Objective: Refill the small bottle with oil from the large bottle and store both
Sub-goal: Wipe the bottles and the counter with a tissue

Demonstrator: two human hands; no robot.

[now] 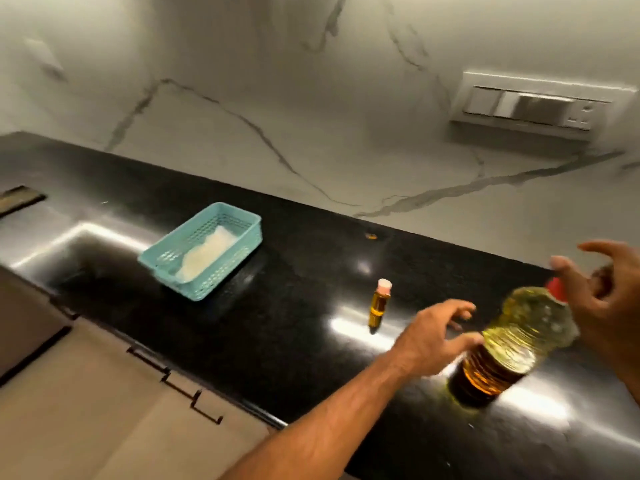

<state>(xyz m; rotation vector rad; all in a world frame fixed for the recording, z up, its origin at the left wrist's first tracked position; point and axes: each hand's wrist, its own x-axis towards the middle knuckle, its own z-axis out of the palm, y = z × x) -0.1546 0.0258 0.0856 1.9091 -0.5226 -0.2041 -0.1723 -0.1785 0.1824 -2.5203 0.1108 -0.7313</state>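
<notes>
A large clear bottle [512, 344] of yellow oil with a red cap stands on the black counter [294, 306] at the right. A small amber bottle [379, 303] with a pale pink cap stands upright to its left. My left hand [440, 337] reaches in from below with fingers spread, right beside the large bottle's lower body; whether it touches is unclear. My right hand [602, 299] hovers by the red cap, fingers curled apart, holding nothing.
A teal plastic basket [202, 251] with a white cloth or paper inside sits on the counter at the left. A marble wall with a switch panel [530, 105] rises behind. Drawer fronts with dark handles [173, 382] run below the counter's front edge.
</notes>
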